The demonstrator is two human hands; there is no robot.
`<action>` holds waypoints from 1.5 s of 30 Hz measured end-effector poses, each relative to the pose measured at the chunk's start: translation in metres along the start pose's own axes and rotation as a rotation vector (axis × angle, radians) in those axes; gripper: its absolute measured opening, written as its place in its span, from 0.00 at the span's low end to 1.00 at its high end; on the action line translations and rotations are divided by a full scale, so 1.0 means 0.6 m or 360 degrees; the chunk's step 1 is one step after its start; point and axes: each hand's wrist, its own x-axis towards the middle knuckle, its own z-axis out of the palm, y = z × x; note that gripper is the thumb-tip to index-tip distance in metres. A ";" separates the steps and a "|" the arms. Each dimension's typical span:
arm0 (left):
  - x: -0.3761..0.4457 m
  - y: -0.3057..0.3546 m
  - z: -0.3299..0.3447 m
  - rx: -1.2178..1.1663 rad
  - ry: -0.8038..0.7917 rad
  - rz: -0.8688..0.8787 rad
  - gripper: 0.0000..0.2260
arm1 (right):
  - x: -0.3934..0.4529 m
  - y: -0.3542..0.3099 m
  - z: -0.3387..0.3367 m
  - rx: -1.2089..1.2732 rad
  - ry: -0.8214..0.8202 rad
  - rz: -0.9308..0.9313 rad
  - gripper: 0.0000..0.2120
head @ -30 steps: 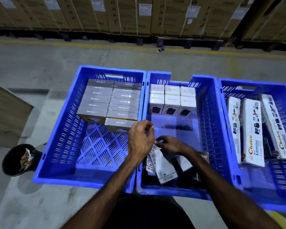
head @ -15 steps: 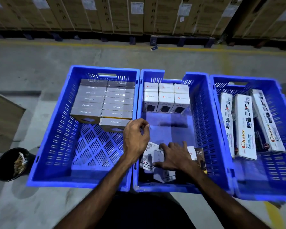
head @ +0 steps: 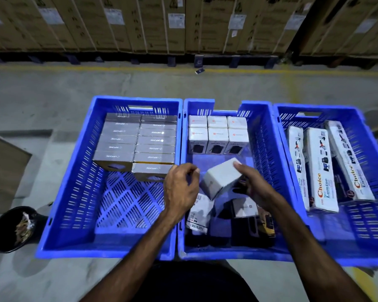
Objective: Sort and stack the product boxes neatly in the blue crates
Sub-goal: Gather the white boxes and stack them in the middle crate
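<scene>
Head view: your right hand [head: 252, 184] has just lifted a white box [head: 222, 178], clamped; left hand [head: 180, 188] curled, empty. Next: the white stack [head: 217, 137] at 12 o'clock.

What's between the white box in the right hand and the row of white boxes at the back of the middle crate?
Only bare blue crate floor, seen in the head view.

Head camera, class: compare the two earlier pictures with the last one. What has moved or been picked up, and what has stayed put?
The right hand has lifted a small white box out of the loose pile at the near end of the middle crate and now holds it tilted above the crate floor. The left hand, fingers curled, holds nothing. The stacked white boxes, the grey boxes and the long Choice boxes stayed put.
</scene>
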 end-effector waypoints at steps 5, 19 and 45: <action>-0.003 -0.001 -0.003 -0.0032 -0.0017 0.0082 0.12 | 0.008 0.016 0.012 0.0820 0.0012 0.0155 0.21; -0.005 0.050 -0.035 -0.0871 -0.0442 -0.0252 0.26 | -0.006 0.026 0.044 0.0915 -0.0290 -0.0365 0.35; 0.176 0.064 -0.044 0.0734 -0.0878 0.0728 0.33 | -0.009 0.093 0.028 -0.1088 0.0354 -0.0848 0.45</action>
